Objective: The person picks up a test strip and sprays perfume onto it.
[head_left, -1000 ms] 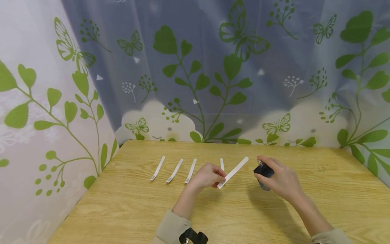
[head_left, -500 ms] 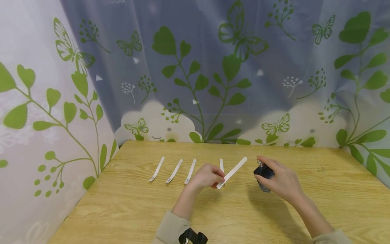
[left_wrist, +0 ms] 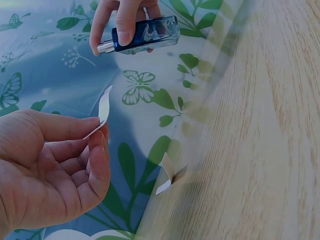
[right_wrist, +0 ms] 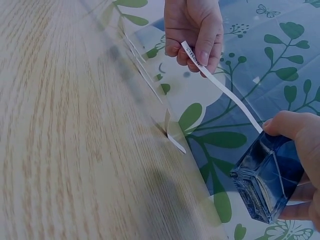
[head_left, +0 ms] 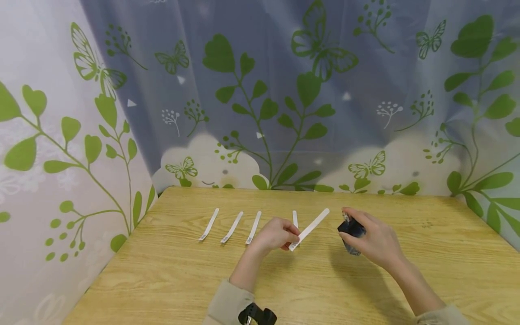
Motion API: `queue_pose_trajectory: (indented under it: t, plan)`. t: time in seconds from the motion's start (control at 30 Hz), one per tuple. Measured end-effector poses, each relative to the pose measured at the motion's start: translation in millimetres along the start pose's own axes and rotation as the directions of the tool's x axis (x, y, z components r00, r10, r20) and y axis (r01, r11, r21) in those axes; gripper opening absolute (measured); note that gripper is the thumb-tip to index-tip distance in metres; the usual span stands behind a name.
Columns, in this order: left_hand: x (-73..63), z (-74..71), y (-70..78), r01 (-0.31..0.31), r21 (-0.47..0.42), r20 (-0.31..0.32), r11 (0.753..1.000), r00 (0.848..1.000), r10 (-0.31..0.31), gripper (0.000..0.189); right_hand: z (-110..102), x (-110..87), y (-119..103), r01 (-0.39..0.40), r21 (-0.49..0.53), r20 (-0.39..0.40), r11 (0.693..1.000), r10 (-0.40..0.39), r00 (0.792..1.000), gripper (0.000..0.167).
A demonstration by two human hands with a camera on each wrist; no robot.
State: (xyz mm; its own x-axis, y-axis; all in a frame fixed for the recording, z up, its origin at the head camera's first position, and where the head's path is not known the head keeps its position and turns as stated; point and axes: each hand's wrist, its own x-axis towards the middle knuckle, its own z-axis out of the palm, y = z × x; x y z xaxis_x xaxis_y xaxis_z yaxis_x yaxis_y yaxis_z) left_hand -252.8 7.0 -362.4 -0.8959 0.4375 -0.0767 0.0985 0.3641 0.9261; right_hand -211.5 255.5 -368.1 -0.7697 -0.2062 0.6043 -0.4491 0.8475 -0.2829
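Note:
My left hand [head_left: 278,234] pinches a white paper test strip [head_left: 313,225] near its lettered end, thumb against the fingers in the left wrist view. The strip's rounded end slants up to the right, toward the bottle. My right hand [head_left: 378,237] grips a dark blue glass perfume spray bottle [head_left: 351,234], raised over the table. Its index finger lies on the silver spray head [left_wrist: 106,47]; the thumb and other fingers hold the body. In the right wrist view the thick clear base [right_wrist: 252,197] of the bottle faces the camera. A gap separates bottle and strip in the head view.
Several more white strips lie in a row on the wooden table [head_left: 183,280]: one strip [head_left: 209,225] at the far left, another [head_left: 232,228] beside it, a third [head_left: 254,227], and one [head_left: 295,220] partly behind the held strip. A leaf-patterned curtain [head_left: 260,90] hangs behind the table.
Both hands keep nearly the same place and grip, with the strip and the bottle still held up. Only a very slight shift of the view shows.

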Motion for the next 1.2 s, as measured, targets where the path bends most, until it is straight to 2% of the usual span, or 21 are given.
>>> queue_pose_trajectory:
  t: [0.53,0.8,1.2]
  plan:
    - [-0.6,-0.5,-1.1,-0.013,0.008,-0.002,1.0,1.0,0.013,0.007,1.8,-0.5,-2.0,0.015,0.028,-0.014,0.999,-0.015,1.0,0.057]
    - [-1.2,-1.7,-1.1,-0.019,0.006,0.001,1.0,1.0,0.019,0.007,0.8,0.9,-4.8,-0.007,0.028,0.015,1.0,0.007,1.0,0.057]
    - [-2.8,-3.7,-2.7,-0.02,-0.006,-0.015,1.0,1.0,0.02,0.007,4.0,1.7,-5.7,0.025,0.028,-0.025,0.999,-0.024,0.999,0.054]
